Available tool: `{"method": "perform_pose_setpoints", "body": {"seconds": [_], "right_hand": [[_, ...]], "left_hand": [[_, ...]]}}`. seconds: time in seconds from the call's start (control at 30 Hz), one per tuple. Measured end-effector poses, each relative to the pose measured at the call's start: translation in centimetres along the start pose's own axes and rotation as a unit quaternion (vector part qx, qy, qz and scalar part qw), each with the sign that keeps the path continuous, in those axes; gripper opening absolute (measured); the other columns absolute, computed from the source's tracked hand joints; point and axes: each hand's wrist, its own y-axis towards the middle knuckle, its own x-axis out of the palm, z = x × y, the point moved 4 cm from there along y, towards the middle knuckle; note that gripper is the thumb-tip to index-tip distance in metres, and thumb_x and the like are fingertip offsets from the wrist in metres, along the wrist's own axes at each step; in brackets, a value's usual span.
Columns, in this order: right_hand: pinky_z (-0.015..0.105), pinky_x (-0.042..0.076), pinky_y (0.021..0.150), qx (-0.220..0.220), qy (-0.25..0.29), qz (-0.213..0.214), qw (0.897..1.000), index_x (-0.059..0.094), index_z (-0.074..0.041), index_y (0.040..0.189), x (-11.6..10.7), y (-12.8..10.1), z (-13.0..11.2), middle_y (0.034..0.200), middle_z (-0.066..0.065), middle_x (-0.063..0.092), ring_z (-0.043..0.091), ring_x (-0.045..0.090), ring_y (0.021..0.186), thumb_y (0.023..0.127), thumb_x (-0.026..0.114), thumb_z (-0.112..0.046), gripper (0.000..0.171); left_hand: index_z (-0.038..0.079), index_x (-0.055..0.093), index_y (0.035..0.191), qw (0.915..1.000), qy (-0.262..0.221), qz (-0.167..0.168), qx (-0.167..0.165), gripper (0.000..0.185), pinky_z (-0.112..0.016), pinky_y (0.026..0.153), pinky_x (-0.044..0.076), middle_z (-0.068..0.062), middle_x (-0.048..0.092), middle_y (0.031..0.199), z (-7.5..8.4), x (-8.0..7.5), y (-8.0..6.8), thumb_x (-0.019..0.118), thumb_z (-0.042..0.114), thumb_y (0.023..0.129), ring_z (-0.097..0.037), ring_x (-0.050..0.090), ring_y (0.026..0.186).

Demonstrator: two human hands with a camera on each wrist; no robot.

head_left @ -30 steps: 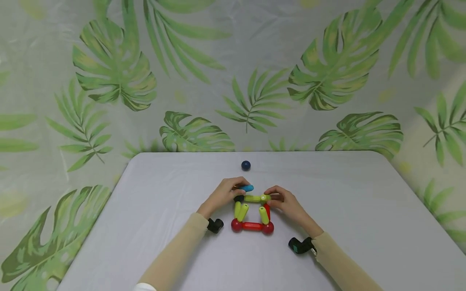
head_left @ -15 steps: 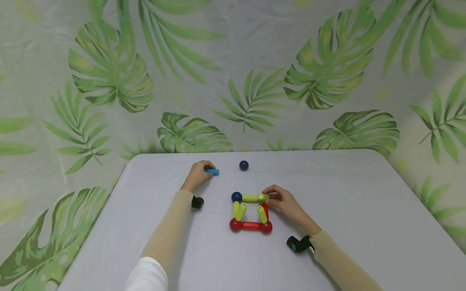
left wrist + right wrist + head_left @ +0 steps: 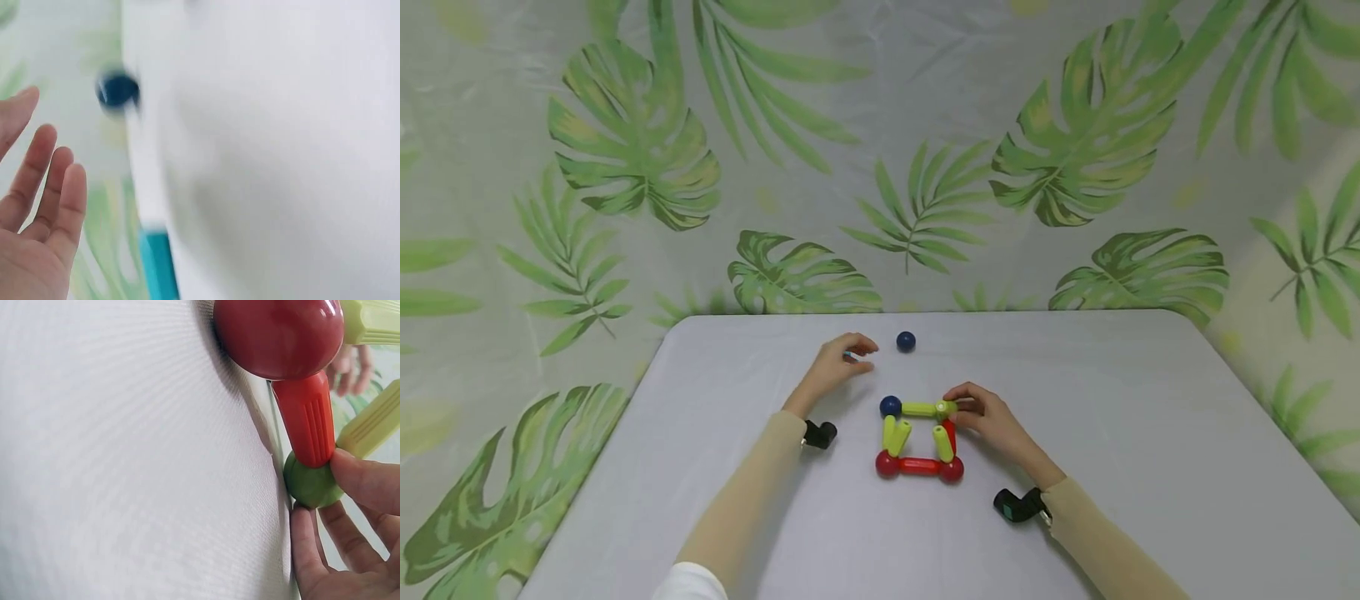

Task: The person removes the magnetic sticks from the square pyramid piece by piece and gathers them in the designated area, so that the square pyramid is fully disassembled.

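Two hands work over a small frame of plastic rods and balls near the middle of the head view. The right hand (image 3: pixel 988 417) pinches the green plastic ball (image 3: pixel 946 408) at the frame's upper right corner; the right wrist view shows a fingertip (image 3: pixel 365 481) pressed on that ball, which meets a red ribbed rod (image 3: pixel 307 422) leading to a red ball (image 3: pixel 278 334). A yellow-green rod (image 3: pixel 919 409) runs left from the green ball to a dark blue ball (image 3: pixel 890 406). Below, more yellow-green rods lean down toward a red bar (image 3: pixel 919 467) between two red balls at the frame's lower edge.

The left hand (image 3: pixel 838 365) is up and left of the frame, fingers loosely spread and relaxed, its grip around nothing. A light blue plastic rod (image 3: pixel 848 357) lies on the worktop just under its fingers, and whether they touch it cannot be told; the blurred left wrist view shows the straight fingers (image 3: pixel 47 181) apart from that rod at the bottom edge. A second dark blue ball (image 3: pixel 906 341) sits alone just right of this hand, near the far edge of the pale grey worktop (image 3: pixel 1150 433). A leaf-print cloth (image 3: pixel 640 150) fills the upper frame.
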Motion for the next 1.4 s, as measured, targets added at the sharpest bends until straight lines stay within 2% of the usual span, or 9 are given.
{"method": "perform_pose_setpoints", "body": {"seconds": [0.1,0.2,0.33,0.43,0.73,0.9,1.1,1.23,1.4], "right_hand": [[0.046,0.047,0.093,-0.003,-0.002,0.002,1.000,0.059,-0.005,0.114,-0.2,0.0,0.1,0.117,0.012,0.058,0.034,0.057,0.111,0.091,0.063,-0.004,0.023],[0.046,0.047,0.092,-0.023,0.003,-0.001,1.000,0.058,-0.003,0.115,-0.3,0.1,0.0,0.118,0.014,0.058,0.035,0.057,0.110,0.092,0.062,-0.004,0.023],[0.045,0.048,0.092,-0.041,0.021,-0.011,0.999,0.057,0.000,0.116,-0.3,0.0,-0.1,0.119,0.017,0.057,0.036,0.057,0.111,0.092,0.063,-0.004,0.026],[0.045,0.048,0.092,-0.042,0.029,-0.014,0.999,0.056,0.001,0.118,-0.2,0.0,-0.2,0.120,0.018,0.056,0.037,0.056,0.112,0.092,0.062,-0.004,0.027],[0.048,0.046,0.093,-0.027,-0.004,-0.005,1.000,0.058,0.001,0.115,-0.1,-0.4,-0.8,0.118,0.017,0.058,0.037,0.056,0.110,0.092,0.061,0.000,0.023],[0.046,0.047,0.093,-0.022,-0.016,0.002,1.000,0.058,-0.003,0.115,-0.3,-0.1,0.0,0.118,0.014,0.059,0.034,0.057,0.110,0.092,0.061,-0.002,0.023],[0.044,0.047,0.093,-0.025,-0.010,0.000,1.000,0.058,-0.002,0.115,-0.2,-0.2,0.0,0.118,0.015,0.059,0.034,0.056,0.110,0.092,0.061,-0.003,0.023],[0.046,0.046,0.094,-0.024,-0.007,-0.002,1.000,0.058,-0.001,0.115,-0.1,-0.4,-0.1,0.119,0.016,0.058,0.035,0.056,0.110,0.093,0.061,-0.004,0.023],[0.045,0.046,0.094,-0.019,0.001,-0.003,1.000,0.058,-0.002,0.116,0.1,-0.4,-0.3,0.119,0.016,0.058,0.034,0.055,0.111,0.092,0.062,-0.005,0.024]], "left_hand": [[0.000,0.063,0.111,0.9959,-0.051,-0.068,0.032,0.024,-0.032,0.086,0.049,-0.017,0.063,0.111,3.1,3.0,-0.6,0.068,0.003,0.088,-0.026,0.059,0.101],[0.001,0.063,0.112,0.9901,-0.055,-0.121,0.045,0.025,-0.026,0.083,0.050,-0.015,0.062,0.110,5.4,5.6,-1.0,0.068,0.010,0.089,-0.017,0.060,0.095],[0.003,0.064,0.106,0.9877,-0.034,-0.143,0.053,0.023,-0.021,0.077,0.051,-0.004,0.063,0.102,6.6,7.7,-0.9,0.071,0.014,0.088,-0.010,0.060,0.086],[0.007,0.066,0.098,0.9904,-0.017,-0.127,0.052,0.013,-0.021,0.075,0.051,0.002,0.062,0.095,6.8,7.8,-1.1,0.071,0.011,0.086,-0.010,0.061,0.084],[0.006,0.065,0.095,0.9975,-0.050,-0.045,0.022,0.011,-0.023,0.079,0.052,-0.002,0.064,0.094,4.6,6.0,-2.6,0.065,-0.001,0.086,-0.015,0.062,0.089],[0.005,0.066,0.097,0.9960,-0.083,0.030,-0.014,0.012,-0.029,0.080,0.052,-0.006,0.065,0.098,3.3,3.1,-2.6,0.064,-0.001,0.086,-0.020,0.062,0.092],[0.003,0.067,0.096,0.9789,-0.076,0.138,-0.130,0.011,-0.034,0.076,0.052,-0.010,0.064,0.101,-1.3,-0.9,-3.0,0.066,0.002,0.085,-0.024,0.063,0.090],[0.002,0.065,0.098,0.9696,-0.059,0.156,-0.179,0.012,-0.036,0.077,0.051,-0.014,0.065,0.104,-3.9,-2.4,-3.2,0.066,0.005,0.087,-0.028,0.063,0.094],[0.000,0.065,0.097,0.9649,-0.035,0.165,-0.201,0.009,-0.034,0.072,0.051,-0.016,0.065,0.098,-5.5,-3.4,-2.7,0.065,0.003,0.088,-0.029,0.063,0.090]]}}
